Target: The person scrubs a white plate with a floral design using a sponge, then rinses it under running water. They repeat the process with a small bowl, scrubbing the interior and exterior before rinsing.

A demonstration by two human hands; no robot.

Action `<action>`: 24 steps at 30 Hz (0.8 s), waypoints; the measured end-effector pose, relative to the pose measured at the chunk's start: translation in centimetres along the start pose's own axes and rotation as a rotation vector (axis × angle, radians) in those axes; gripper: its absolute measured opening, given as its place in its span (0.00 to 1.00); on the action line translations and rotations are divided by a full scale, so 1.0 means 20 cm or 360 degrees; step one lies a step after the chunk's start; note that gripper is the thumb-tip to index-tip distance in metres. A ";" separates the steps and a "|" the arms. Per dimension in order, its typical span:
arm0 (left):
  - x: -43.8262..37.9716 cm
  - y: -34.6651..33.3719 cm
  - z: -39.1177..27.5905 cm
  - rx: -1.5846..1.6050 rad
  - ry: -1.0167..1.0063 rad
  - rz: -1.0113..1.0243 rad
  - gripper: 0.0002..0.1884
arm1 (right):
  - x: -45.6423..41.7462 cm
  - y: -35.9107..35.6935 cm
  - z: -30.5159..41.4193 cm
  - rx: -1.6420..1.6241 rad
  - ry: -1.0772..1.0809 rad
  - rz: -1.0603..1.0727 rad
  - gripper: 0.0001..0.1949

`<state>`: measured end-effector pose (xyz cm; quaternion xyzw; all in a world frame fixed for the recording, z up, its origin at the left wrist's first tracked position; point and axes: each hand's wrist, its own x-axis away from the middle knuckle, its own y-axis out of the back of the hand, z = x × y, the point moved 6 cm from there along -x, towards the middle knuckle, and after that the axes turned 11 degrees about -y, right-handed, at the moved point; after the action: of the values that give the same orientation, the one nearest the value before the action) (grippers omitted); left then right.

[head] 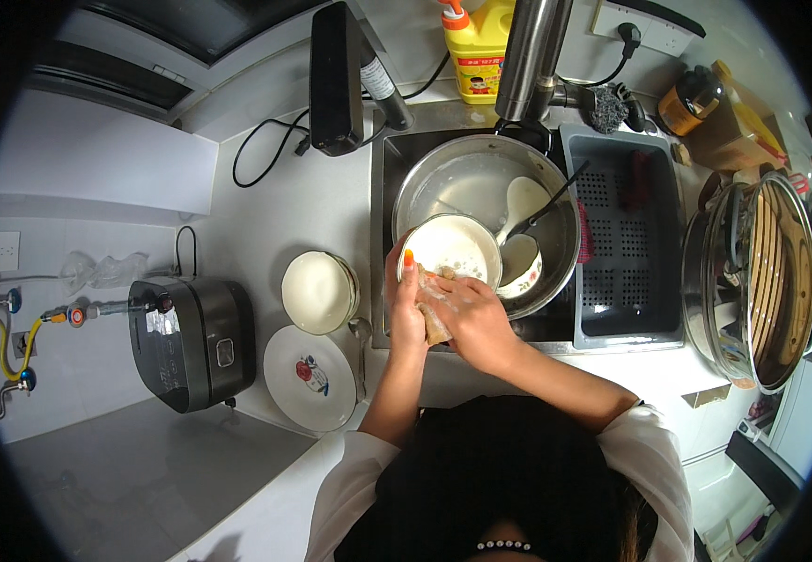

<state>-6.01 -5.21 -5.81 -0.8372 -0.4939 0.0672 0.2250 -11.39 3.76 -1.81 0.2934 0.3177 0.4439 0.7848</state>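
My left hand (408,302) grips a white bowl (459,242) by its left side, thumb over the rim. Suds dot the inside of the bowl. Against its near rim, my right hand (473,316) presses a tan sponge or cloth (435,324), and foam shows on my fingers. Just beyond the bowl is a large metal pan (441,165) of cloudy water standing in the sink. A white ladle (524,200), a dark-handled utensil (553,197) and a flower-patterned bowl (522,270) lie in the pan.
Stacked white bowls (318,291), a plate (308,376) and a metal spoon (360,344) occupy the left counter. The faucet (525,63) rises behind the pan. A grey draining basket (627,295) sits to the right, beside a steamer rack (768,281). A yellow detergent jug (480,42) stands behind.
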 end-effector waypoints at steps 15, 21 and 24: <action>-0.06 0.01 -0.04 -0.0288 0.0172 0.0413 0.25 | 0.06 0.05 -0.25 0.0233 0.0670 -0.0033 0.15; -0.07 0.02 -0.04 -0.0394 0.0287 0.0489 0.24 | 0.01 0.12 -0.26 0.0528 0.0844 0.0035 0.15; -0.08 0.00 -0.05 -0.0444 0.0344 0.0519 0.24 | -0.01 0.12 -0.29 0.0647 0.0859 0.0051 0.15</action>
<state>-6.39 -6.84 -5.07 -0.9313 -0.3295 -0.0563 0.1448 -17.16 5.72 -3.58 0.3209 0.5913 0.4454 0.5908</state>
